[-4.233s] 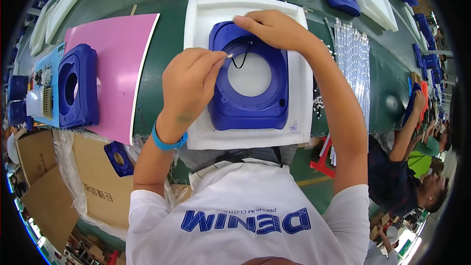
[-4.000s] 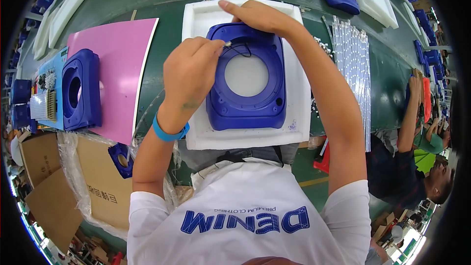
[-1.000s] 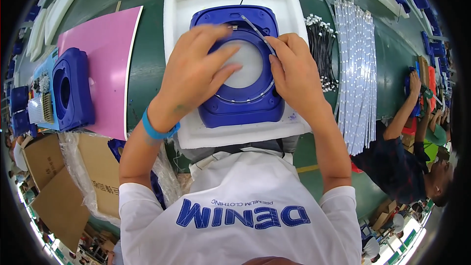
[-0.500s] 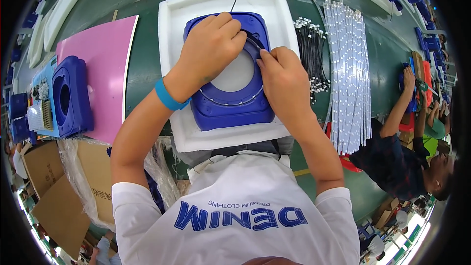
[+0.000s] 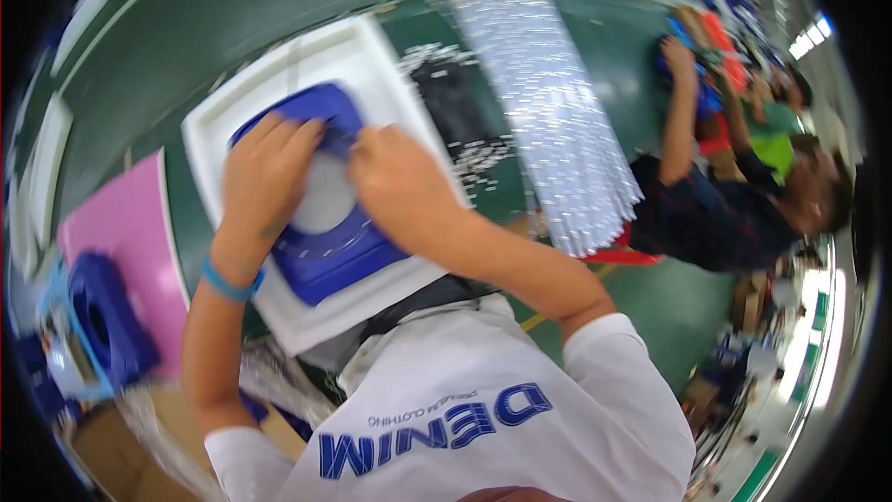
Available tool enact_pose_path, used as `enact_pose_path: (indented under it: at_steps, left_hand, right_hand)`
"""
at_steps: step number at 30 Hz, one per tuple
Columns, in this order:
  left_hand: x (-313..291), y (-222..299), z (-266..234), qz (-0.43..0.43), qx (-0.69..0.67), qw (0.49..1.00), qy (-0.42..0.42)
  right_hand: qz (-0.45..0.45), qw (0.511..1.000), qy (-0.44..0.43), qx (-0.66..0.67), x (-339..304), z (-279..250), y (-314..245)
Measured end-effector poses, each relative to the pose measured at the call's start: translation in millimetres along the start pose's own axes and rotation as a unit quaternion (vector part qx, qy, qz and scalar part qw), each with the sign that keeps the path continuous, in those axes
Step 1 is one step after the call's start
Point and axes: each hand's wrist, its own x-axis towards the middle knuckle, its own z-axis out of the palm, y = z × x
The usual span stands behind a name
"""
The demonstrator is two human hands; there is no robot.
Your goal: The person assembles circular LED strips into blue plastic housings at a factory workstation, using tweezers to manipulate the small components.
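Now: both hands on blue housing.
Left hand (image 5: 265,177) and right hand (image 5: 400,188) press flat, fingers spread, gripping nothing; blue housing (image 5: 325,223) sits in white tray (image 5: 307,56) on green bench (image 5: 177,9).

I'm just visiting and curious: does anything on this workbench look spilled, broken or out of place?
Nothing stands out. Both hands, left hand and right hand, rest on the blue housing, which sits inside its white tray. The picture is blurred, so fine damage cannot be judged.

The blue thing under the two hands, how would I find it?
Look for the white tray on the green table. Inside it lies the blue plastic housing, under both hands. Unlike the other blue housing by the pink sheet, it has a white round middle.
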Motion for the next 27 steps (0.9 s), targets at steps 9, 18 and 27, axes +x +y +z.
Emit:
enact_pose_path:
  at_steps: [9,18,27]
  left_hand:
    - [-59.8,101.8,-52.8,-0.063,-0.073,0.982,-0.165]
    - [-58.8,72.1,-63.8,-0.094,-0.045,0.992,-0.067]
    - [68.3,-194.2,39.7,-0.156,0.118,0.980,0.029]
  right_hand:
    - [0.026,0.999,0.000,-0.020,-5.8,-0.8,-1.6]
    - [0.102,0.924,0.216,0.299,-36.3,-38.9,6.1]
    - [0.057,0.978,0.111,0.165,-63.0,-16.0,6.9]
